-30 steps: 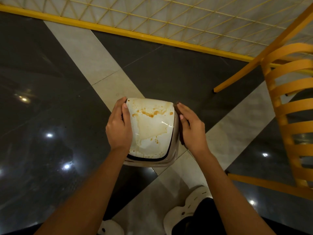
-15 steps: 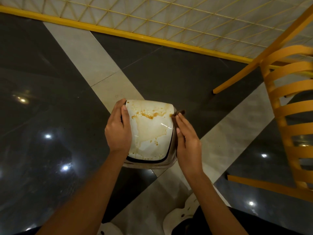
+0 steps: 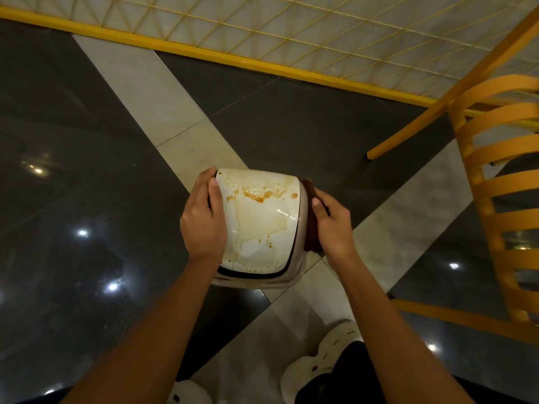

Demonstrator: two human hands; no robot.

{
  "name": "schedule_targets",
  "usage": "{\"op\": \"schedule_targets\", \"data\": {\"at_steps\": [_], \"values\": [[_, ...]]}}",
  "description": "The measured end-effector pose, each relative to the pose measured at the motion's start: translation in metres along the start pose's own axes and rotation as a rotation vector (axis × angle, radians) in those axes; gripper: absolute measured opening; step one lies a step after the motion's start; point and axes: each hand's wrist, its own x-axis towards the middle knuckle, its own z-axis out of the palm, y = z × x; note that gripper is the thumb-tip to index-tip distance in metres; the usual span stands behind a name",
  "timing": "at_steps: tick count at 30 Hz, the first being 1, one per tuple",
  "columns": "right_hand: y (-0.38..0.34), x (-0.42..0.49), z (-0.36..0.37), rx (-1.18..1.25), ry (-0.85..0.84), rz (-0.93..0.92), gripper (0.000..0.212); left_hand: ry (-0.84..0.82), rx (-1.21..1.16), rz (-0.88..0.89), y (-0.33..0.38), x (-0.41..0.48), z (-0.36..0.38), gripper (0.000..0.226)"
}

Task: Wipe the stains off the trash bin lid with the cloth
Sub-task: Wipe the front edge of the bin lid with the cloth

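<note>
A small bin stands on the floor below me, its white lid [image 3: 259,225] streaked with orange-brown stains, thickest near the far edge. My left hand [image 3: 204,220] grips the lid's left side, thumb on top. My right hand [image 3: 332,225] is at the bin's right side, its fingers closed on a dark brown cloth [image 3: 310,217] that is pressed against the bin's right wall. Most of the cloth is hidden behind the bin and my fingers.
An orange slatted chair [image 3: 501,199] stands close on the right, one leg [image 3: 414,132] angling across the floor. A yellow-framed grid partition [image 3: 262,65] runs along the far side. My white shoes [image 3: 329,354] are just behind the bin on the glossy dark and beige floor.
My right hand has gone from lying flat against the bin's right side to curling its fingers around the brown cloth. The left hand and the bin have stayed put.
</note>
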Motion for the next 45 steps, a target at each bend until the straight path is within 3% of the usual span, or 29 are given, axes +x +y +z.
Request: {"op": "schedule_targets", "data": {"at_steps": [3,9,16,22,29,36,45], "values": [[0.005,-0.011,0.004,-0.002,0.079,-0.121,0.033,0.006,-0.002,0.009,0.000,0.001,0.000,0.038],[-0.006,0.015,0.006,0.023,0.021,-0.079,0.032,0.038,-0.012,-0.009,0.003,-0.001,0.002,0.037],[0.032,-0.045,0.006,-0.003,0.114,-0.307,0.035,0.031,-0.006,0.001,0.003,-0.001,0.002,0.039],[0.018,-0.033,0.012,-0.066,0.153,-0.349,0.035,0.028,-0.017,0.001,0.002,-0.001,0.001,0.039],[0.062,-0.094,0.027,-0.048,0.254,-0.313,0.041,0.026,-0.017,0.003,0.002,-0.001,0.002,0.039],[0.031,-0.059,0.023,-0.022,0.238,-0.307,0.036,0.017,-0.019,0.013,0.000,0.000,0.002,0.039],[0.053,-0.094,0.037,-0.027,0.296,-0.314,0.038,0.027,-0.025,0.020,0.001,0.000,0.002,0.039]]}}
